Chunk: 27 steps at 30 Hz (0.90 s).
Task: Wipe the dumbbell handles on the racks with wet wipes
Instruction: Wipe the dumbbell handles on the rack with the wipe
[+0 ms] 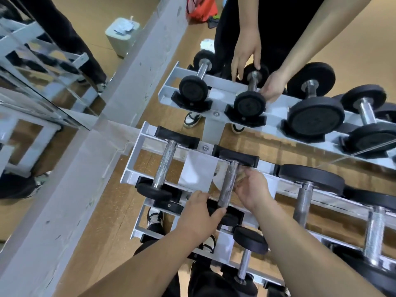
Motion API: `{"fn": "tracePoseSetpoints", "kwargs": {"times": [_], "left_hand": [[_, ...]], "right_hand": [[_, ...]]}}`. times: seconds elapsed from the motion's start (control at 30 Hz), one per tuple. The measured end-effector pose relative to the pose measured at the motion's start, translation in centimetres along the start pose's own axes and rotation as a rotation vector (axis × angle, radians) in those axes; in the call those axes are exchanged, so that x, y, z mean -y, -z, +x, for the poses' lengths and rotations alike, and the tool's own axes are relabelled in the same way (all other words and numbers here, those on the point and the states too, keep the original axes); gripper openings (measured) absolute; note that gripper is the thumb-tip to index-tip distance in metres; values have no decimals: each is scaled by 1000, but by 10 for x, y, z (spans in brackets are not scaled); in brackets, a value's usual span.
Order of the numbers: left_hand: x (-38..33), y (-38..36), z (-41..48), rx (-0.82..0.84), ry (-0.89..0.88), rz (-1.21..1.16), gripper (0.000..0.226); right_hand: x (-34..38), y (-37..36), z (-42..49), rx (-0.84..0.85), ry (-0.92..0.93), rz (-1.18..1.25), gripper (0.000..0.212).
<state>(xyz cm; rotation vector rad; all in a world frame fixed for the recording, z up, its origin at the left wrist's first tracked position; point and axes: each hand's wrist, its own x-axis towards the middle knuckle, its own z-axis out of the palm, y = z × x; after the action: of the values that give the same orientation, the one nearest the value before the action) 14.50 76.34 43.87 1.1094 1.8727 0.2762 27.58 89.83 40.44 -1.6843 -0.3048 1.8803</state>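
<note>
L hand (199,213) closed over near end of dumbbell (224,198), fingers curled round the black head, thumb by the bar end. R hand (252,192) has fingers bent, pinching wet wipe (240,179) against right side of knurled handle (229,181), approx. mid-length. Wipe is small, blurred, partly hidden by my fingers. Dumbbell lies across top tier of rack (137,155), 2nd slot from rack's left end. Neighbour dumbbell (165,166) sits nearer that left end, apart from both hands. Mirror (353,50) stands along rack's far edge.
</note>
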Motion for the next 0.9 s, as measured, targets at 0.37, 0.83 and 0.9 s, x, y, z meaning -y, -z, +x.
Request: {"fn": "tracePoseSetpoints", "kwargs": {"times": [0.37, 0.83, 0.9], "left_hand": [[-5, 11, 8, -11, -15, 29, 85], [-2, 11, 12, 68, -14, 105, 95], [-2, 10, 11, 65, -15, 115, 95]], "right_hand": [[-28, 3, -16, 147, -74, -84, 43], [-36, 13, -32, -40, -24, -273, 43], [-33, 16, -43, -96, -28, -243, 36]]}}
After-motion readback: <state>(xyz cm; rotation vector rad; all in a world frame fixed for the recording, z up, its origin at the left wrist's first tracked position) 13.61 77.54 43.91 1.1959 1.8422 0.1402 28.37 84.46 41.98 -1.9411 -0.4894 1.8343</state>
